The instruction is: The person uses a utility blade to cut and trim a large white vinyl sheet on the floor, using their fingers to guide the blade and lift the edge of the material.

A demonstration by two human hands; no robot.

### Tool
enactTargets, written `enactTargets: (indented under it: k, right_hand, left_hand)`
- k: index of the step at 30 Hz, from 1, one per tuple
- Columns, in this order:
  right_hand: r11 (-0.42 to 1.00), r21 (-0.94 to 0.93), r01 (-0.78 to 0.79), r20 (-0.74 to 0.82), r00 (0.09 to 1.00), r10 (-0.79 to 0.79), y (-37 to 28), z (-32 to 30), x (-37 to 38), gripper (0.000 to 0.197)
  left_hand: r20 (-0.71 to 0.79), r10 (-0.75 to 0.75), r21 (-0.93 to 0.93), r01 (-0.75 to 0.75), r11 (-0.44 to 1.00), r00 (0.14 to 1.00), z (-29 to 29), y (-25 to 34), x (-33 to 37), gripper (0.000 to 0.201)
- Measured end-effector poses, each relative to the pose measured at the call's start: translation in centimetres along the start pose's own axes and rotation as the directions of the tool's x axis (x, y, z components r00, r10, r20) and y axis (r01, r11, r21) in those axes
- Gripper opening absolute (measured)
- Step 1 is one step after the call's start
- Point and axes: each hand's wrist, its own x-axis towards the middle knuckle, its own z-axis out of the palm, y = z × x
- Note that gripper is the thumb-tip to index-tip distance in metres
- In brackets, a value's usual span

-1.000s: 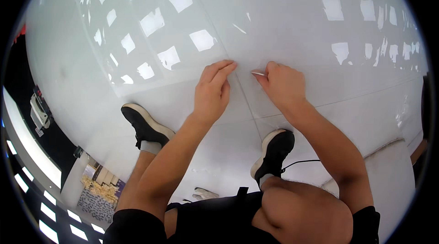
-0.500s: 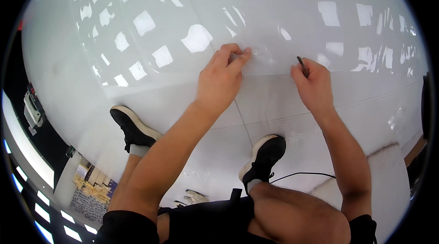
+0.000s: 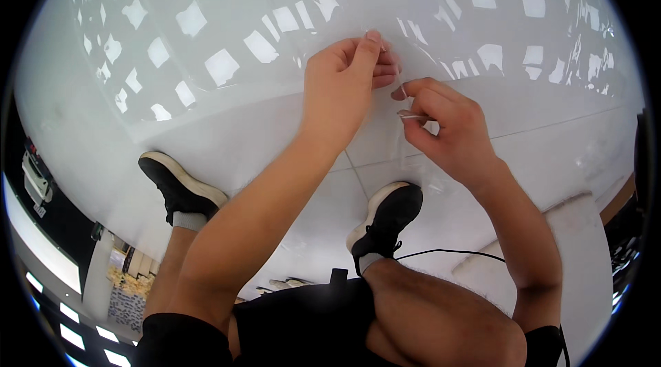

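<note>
My left hand (image 3: 344,85) is closed, with thumb and forefinger pinching the edge of a clear plastic film (image 3: 401,78). The film is see-through, so its outline is hard to follow; a strip of it hangs between my hands. Just to the right and nearer, my right hand (image 3: 451,129) is closed on a thin metal tool (image 3: 414,116), like a small blade, most of it hidden by the fingers. Its forefinger reaches toward the strip, and whether it touches cannot be told. Beyond both hands spreads a glossy, pale sheet (image 3: 268,112) full of light reflections.
My black shoes (image 3: 180,184) stand apart on the white tiled floor (image 3: 317,219). A black cable (image 3: 447,251) runs from beside the right shoe to a pale slab (image 3: 564,236) at right. Work gloves (image 3: 289,283) lie near my lap. A white device (image 3: 36,177) stands far left.
My left hand has risen slightly, pinching the film. My right hand has moved left, close to it, and the tool has turned in its fingers. A film strip now shows between them.
</note>
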Motion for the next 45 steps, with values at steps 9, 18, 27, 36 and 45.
enactTargets:
  k: [9, 18, 27, 36, 45]
  right_hand:
    - [0.921, 0.043, -0.386, -0.310, 0.872, 0.380, 0.2, -1.9, -0.2, 0.014]
    - [0.922, -0.061, -0.382, -0.249, 0.901, 0.356, 1.6, -1.2, 3.7, 0.022]
    - [0.891, -0.119, -0.438, -0.207, 0.889, 0.409, 1.2, -2.0, 4.4, 0.024]
    - [0.891, -0.001, -0.453, -0.139, 0.883, 0.449, 1.4, -3.3, 4.9, 0.029]
    - [0.909, -0.197, -0.368, -0.192, 0.924, 0.332, 1.7, -2.9, 5.7, 0.031]
  left_hand:
    - [0.062, 0.040, 0.411, -0.062, 0.909, 0.997, -0.5, -0.2, 0.6, 0.025]
    - [0.001, 0.109, 0.493, -0.095, 0.865, 0.994, 1.1, -0.7, 0.3, 0.029]
    - [0.083, -0.068, 0.313, 0.039, 0.949, 0.994, 1.5, 0.1, -0.1, 0.028]
    - [-0.043, 0.030, 0.399, -0.011, 0.917, 0.999, 2.7, -0.9, -1.5, 0.029]
    - [-0.044, 0.041, 0.379, -0.021, 0.925, 0.998, 3.6, -1.1, -1.6, 0.027]
